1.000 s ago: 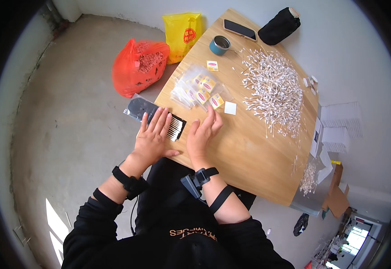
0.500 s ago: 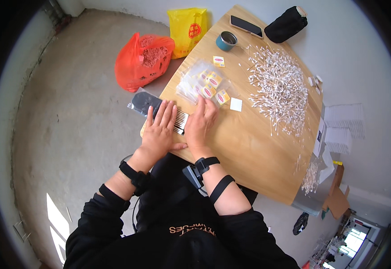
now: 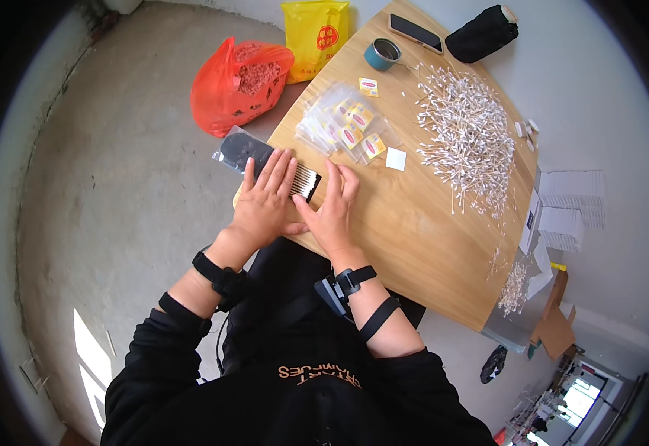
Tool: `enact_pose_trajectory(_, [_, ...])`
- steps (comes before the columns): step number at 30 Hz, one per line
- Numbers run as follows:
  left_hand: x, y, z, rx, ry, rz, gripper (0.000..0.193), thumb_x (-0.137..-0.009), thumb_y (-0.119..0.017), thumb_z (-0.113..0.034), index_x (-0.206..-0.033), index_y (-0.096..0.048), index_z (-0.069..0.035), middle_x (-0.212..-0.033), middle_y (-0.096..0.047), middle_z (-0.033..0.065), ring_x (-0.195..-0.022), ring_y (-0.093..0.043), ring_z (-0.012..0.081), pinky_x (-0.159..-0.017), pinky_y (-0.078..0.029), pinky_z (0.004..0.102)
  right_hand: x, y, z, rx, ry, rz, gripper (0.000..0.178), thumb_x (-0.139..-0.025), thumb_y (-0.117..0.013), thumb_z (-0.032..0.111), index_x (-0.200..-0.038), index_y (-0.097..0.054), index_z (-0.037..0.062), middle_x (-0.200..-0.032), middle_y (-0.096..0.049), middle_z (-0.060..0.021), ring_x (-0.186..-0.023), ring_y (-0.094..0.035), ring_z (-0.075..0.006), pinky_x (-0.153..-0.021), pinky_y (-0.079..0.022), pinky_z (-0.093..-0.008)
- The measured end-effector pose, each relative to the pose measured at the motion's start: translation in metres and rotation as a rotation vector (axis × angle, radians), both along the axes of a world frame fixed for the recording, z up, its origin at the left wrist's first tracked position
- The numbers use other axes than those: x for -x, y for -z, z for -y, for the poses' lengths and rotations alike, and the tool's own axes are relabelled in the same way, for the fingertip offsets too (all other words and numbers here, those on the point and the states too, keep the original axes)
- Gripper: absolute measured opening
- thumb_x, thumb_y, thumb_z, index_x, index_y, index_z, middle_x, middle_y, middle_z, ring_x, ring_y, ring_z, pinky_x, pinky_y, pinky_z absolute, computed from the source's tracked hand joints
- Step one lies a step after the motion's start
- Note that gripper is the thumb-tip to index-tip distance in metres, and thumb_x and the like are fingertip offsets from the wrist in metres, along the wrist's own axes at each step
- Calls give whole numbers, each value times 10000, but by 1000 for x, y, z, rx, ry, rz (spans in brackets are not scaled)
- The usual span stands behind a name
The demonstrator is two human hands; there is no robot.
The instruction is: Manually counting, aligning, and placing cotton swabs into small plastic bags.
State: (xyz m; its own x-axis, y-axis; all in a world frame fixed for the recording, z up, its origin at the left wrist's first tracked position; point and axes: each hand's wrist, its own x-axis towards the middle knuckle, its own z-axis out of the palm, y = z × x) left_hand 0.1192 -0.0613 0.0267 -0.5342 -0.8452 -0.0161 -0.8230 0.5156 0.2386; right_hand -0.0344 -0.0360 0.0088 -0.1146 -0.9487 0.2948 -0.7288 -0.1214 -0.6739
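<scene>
My left hand [image 3: 263, 199] lies flat, fingers stretched out, over part of a row of cotton swabs [image 3: 303, 183] at the table's near left corner. The swabs sit side by side, with a black edge showing at their right end. Just right of them my right hand [image 3: 333, 215] has its thumb and fingers apart, with nothing visible between them. Its thumb tip is close to the row's lower end; whether it touches is unclear. Beyond my left fingers lies a flat black object [image 3: 244, 151] in clear plastic, partly covered by that hand.
Clear bags with yellow labels [image 3: 350, 135] and a white square [image 3: 396, 159] lie ahead. A large heap of cotton swabs [image 3: 469, 141] covers the table's right side. Farther back are a teal cup [image 3: 378, 58], a phone [image 3: 415, 34] and a black pouch [image 3: 482, 34]. A red bag [image 3: 216, 93] stands left.
My right hand's fingers have spread from a closer, curled pose. More of the swab row and its black right edge now shows. My left hand stays flat in about the same place.
</scene>
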Motion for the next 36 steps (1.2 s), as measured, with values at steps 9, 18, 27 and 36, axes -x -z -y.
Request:
enact_pose_trajectory(9, [-6, -2, -1, 0, 32, -9, 1164, -623, -641, -719, -1475, -277, -14, -1562, -233, 110, -1469, -148, 246, -1175, -70, 512, -16, -3, 36, 134, 169, -266, 600, -799, -650, 105, -1341, -416, -5, -1260, -388, -170, -1235, -369, -353, -1053, -296, -505])
enact_pose_trajectory(18, [-24, -13, 8, 201, -133, -232, 636, -716, -744, -241, -1268, -521, -19, -1327, -508, 124, -1294, -434, 297, -1087, -315, 453, -31, 14, 57, 201, 96, -358, 444, -865, -547, 64, -1300, -461, 39, -1211, -395, -110, -1275, -367, -313, -1106, -260, -537])
enact_pose_trajectory(27, [-18, -22, 39, 84, -220, 69, 196, -712, -654, -164, -874, -636, -55, -905, -605, 83, -917, -584, 264, -786, -430, 388, -34, 10, 56, 125, 95, -369, 411, -891, -503, 66, -1301, -471, 66, -1215, -396, -104, -1280, -368, -301, -1107, -256, -543])
enact_pose_trajectory(36, [-18, -21, 54, 92, -136, 118, 98, -705, -588, -154, -696, -630, -65, -781, -641, 97, -796, -627, 276, -736, -436, 401, -36, 12, 57, 160, 96, -325, 443, -843, -519, 2, -1281, -480, 59, -1189, -401, -115, -1241, -385, -315, -1100, -244, -538])
